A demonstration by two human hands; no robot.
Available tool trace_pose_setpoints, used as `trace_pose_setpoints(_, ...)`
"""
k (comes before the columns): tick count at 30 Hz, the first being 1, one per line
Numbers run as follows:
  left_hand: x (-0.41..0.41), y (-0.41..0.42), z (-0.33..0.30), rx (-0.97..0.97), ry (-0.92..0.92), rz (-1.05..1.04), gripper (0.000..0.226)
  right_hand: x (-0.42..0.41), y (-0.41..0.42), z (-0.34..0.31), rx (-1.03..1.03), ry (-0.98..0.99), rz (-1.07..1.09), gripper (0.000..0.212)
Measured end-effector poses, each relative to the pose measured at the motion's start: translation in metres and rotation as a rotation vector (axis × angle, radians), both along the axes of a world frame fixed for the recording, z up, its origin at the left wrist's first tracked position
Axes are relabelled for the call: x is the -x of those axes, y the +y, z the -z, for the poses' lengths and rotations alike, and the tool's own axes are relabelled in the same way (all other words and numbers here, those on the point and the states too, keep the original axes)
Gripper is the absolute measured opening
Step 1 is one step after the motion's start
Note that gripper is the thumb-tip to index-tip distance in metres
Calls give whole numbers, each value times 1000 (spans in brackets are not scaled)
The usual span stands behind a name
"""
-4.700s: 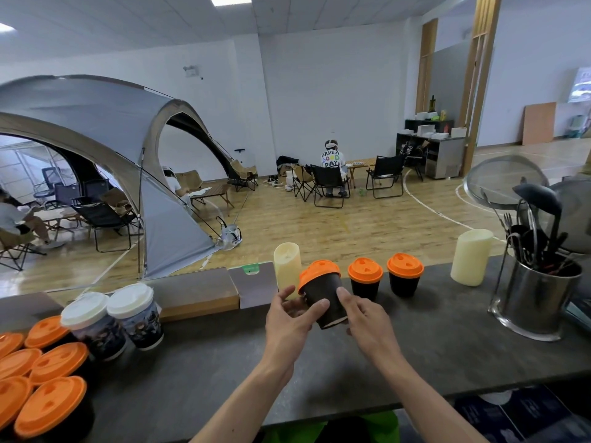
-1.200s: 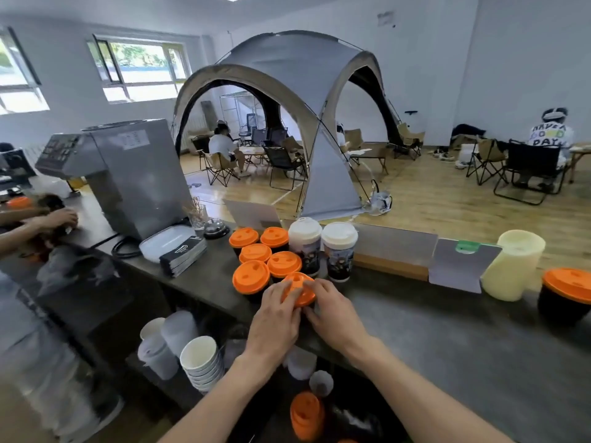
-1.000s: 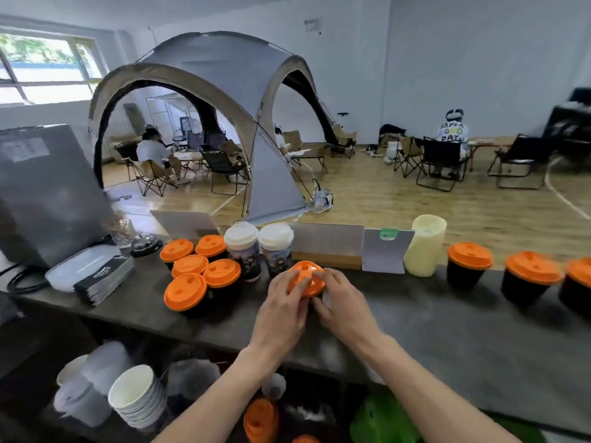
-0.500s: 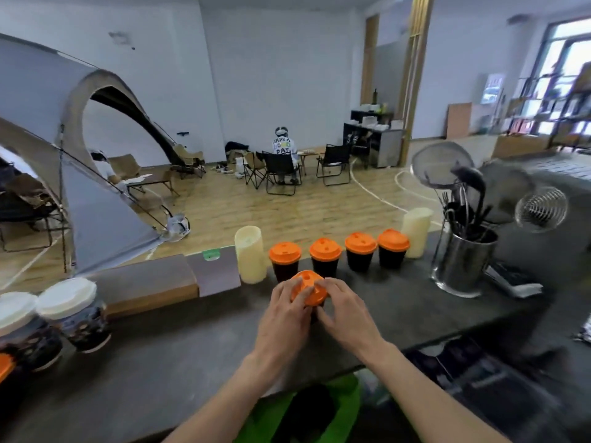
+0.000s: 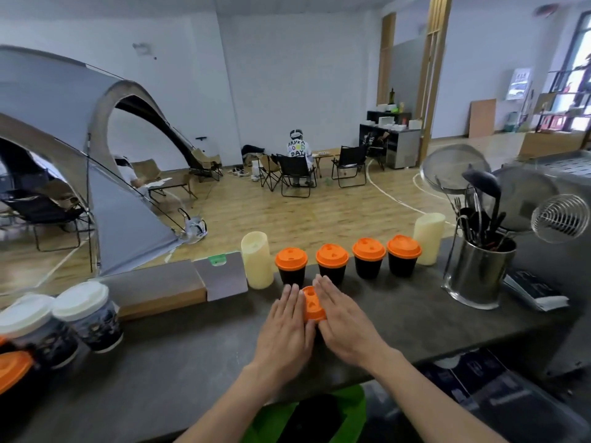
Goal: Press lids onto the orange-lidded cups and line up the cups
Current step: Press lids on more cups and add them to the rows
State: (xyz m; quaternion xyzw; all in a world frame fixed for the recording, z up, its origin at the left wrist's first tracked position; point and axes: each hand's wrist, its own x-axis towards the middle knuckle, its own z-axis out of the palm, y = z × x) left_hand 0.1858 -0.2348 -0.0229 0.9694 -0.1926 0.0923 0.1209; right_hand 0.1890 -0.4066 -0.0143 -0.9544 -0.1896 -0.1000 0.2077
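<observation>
Head view: left hand (image 5: 284, 327) and right hand (image 5: 343, 321) flank orange lid (image 5: 312, 303) of cup on dark counter (image 5: 198, 356), fingers straight, flat palms against lid's sides; cup body hidden between hands. Just behind lid, row of four orange-lidded cups (image 5: 348, 260) stands between two cream candles (image 5: 256, 259). Steel utensil holder (image 5: 476, 273) right of row. Two white-lidded cups (image 5: 86, 314) well left of hands.

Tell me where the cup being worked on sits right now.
In the head view the cup stands centre-frame on the dark counter, between the left hand and right hand, just in front of the row of four orange-lidded cups.
</observation>
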Motion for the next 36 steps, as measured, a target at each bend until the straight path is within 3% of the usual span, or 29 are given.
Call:
trace_pose_setpoints(4,2,-1,5,22,42,-11,66,-1,0,13,22,40,-12,76)
trace_pose_setpoints(9,-1,3,-5,-15,64,17,63,7,7,3,30,67,45,72)
trace_pose_setpoints(13,-13,20,-20,-85,-5,9,69,25,23,-2,43,-125,248,66)
trace_pose_setpoints(17,-5,23,-29,-52,-67,-18,76,24,24,-12,13,-224,264,75)
trace_pose_setpoints(19,4,20,-28,-46,-60,6,75,15,21,-20,-11,-161,196,80)
trace_pose_setpoints(24,15,10,-12,-58,67,62,77,10,16,-11,168,147,-2,79)
trace_pose_setpoints(27,12,9,-10,-60,67,57,76,5,15,-10,155,159,-17,79)
trace_pose_setpoints(31,13,16,-10,38,87,101,86,8,5,-1,-77,101,-41,89)
trace_pose_setpoints(34,13,23,-12,217,89,60,92,12,-5,21,-228,13,89,100)
trace_pose_setpoints(36,8,26,-13,330,128,-6,89,12,-8,32,-308,59,185,101)
